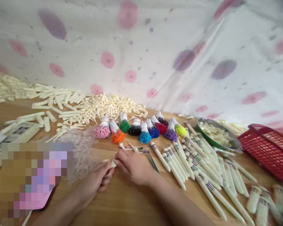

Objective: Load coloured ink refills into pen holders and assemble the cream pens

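Note:
My left hand (101,175) is closed round a small cream plastic pen part (113,164), whose tip pokes out past the thumb. My right hand (134,165) meets it there, fingertips pinched at the part's end; how much they grip is partly hidden. Just beyond the right hand lie a cream cone-shaped piece (133,147) and a few thin coloured refills (152,162). Bundles of refills with coloured tips stand farther back, among them pink (102,131), orange (117,135) and light blue (145,135).
Multicolour pens (179,163) lie in rows to the right, near a green-rimmed bowl (200,130) and a red basket (269,150). Clear small pieces (82,153) and heaped cream parts (103,106) spread at left and back. A phone-like pink object (43,199) is at lower left.

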Motion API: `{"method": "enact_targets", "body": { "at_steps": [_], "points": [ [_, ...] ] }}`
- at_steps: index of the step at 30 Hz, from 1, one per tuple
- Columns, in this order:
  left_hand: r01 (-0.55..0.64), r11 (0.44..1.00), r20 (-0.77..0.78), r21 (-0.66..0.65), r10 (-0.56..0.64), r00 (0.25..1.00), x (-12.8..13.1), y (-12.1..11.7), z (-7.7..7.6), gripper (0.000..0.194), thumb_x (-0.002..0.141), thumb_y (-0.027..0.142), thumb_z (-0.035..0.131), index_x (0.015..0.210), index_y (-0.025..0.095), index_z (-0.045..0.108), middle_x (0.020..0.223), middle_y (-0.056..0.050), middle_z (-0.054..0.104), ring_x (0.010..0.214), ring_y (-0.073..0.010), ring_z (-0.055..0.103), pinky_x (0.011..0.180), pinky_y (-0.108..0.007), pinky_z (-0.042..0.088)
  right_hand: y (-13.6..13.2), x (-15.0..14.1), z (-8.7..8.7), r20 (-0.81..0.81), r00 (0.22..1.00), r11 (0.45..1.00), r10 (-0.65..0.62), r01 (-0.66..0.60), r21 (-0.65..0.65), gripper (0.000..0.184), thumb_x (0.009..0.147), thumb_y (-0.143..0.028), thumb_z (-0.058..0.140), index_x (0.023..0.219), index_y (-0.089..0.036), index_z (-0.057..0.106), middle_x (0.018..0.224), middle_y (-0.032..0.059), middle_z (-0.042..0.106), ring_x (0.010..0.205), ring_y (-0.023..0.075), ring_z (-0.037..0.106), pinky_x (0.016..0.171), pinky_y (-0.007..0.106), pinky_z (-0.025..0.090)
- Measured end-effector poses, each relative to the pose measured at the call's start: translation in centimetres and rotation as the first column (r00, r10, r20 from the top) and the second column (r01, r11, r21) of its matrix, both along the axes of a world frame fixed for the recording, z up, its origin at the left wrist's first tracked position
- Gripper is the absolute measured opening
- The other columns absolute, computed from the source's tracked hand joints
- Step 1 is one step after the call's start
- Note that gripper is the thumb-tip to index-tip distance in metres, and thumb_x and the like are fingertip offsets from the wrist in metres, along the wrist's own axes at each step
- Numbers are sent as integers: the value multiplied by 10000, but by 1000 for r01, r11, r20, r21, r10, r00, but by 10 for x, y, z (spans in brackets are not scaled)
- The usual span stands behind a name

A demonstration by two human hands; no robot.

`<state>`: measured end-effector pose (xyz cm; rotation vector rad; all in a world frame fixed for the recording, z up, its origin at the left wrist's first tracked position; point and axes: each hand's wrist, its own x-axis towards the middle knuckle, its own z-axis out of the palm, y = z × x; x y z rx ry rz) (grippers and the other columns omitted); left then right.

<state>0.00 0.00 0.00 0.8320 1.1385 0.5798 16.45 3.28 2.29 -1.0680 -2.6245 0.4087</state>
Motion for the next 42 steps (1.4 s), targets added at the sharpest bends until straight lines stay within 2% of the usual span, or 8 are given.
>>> {"method": "enact_targets", "body": {
  "at_steps": [4,10,16,22,31,38,40,42],
  "points": [
    [-42,998,-109,39,47,993,4,3,-4,587,568,765,491,606,190,378,490,112,255,448,-49,162,432,-200,86,-3,-5,-6,52,976,965,-211,217,-149,362,963,-338,297,704,-182,495,620,-17,538,528,99,427,510,210,243],
    [-29,1000,-35,2,29,999,5,4,-3,580,555,754,514,575,200,342,474,123,201,438,-48,108,422,-207,57,-2,-2,-9,-84,996,996,-38,31,-88,201,952,-277,334,894,-176,497,794,15,591,699,121,515,601,202,307],
    [-67,998,-90,10,68,994,7,5,-3,584,547,763,506,567,201,347,463,125,192,421,-42,115,406,-194,61,-2,-10,-18,42,965,954,-258,261,-145,366,967,-348,293,721,-184,508,645,-4,562,564,111,461,522,222,251],
    [2,998,91,-64,4,996,-2,6,-2,557,563,683,595,567,200,318,475,126,188,445,-47,63,393,-176,41,1,1,-13,-98,995,994,-32,22,-105,240,961,-297,312,850,-180,489,767,6,565,670,111,487,605,196,320],
    [125,971,195,-204,-85,977,-6,9,4,562,529,646,649,578,204,305,486,131,177,446,-47,24,374,-163,6,1,-1,-12,-126,992,984,-31,7,-181,196,927,-248,367,750,-194,431,679,-27,476,597,101,396,569,193,288],
    [-34,989,-190,141,61,980,2,5,-9,528,616,726,475,604,202,409,482,99,277,409,-62,221,386,-180,158,-3,-11,-13,-190,954,921,-230,151,-358,235,912,-225,366,679,-199,342,619,-44,387,555,92,358,534,198,265],
    [-1,947,-294,322,101,951,1,5,-12,490,691,686,421,606,204,440,515,61,372,452,-101,340,416,-213,254,-5,-13,-13,-202,945,908,-258,166,-385,238,917,-231,354,682,-199,341,628,-39,393,571,97,371,547,203,276],
    [61,855,-385,515,167,908,0,6,-13,428,774,593,375,587,213,445,547,28,443,523,-144,423,492,-254,331,-5,-14,-13,-224,932,895,-284,173,-412,243,924,-240,343,685,-199,348,632,-37,401,583,101,382,555,205,289]
  ]
}}
